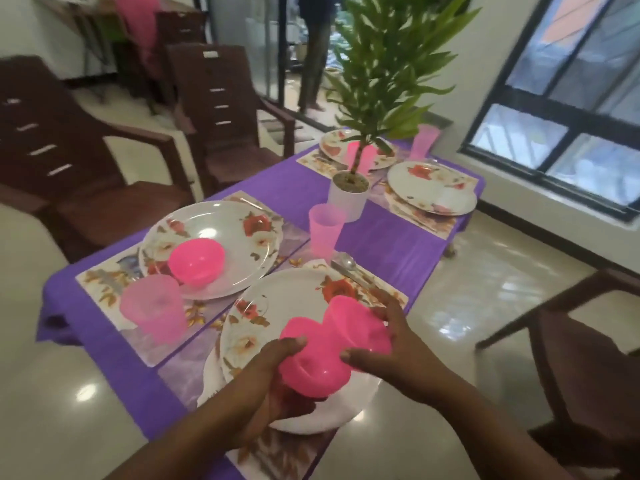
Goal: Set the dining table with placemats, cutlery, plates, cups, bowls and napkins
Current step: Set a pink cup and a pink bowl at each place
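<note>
Daylight coming in through window (pixel 568 109) beyond far right tabletop corner, room evenly bright. Glare spots shining on glossy floor (pixel 460 306) and plates. Whole frame smearing softly with motion blur; wide-angle lens bending chairs (pixel 86 161) at edges.

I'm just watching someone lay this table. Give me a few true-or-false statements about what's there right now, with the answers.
1. Each hand holds a pink bowl: the left hand grips one pink bowl, the right hand the other pink bowl. True.
2. The near left plate is bare. False: a pink bowl sits on it.
3. The potted plant stands on the purple tablecloth. True.
4. The cups are green. False: the cup near the plant pot is translucent pink, as are the others.
5. A spoon lies beside the nearest plate. True.
</note>
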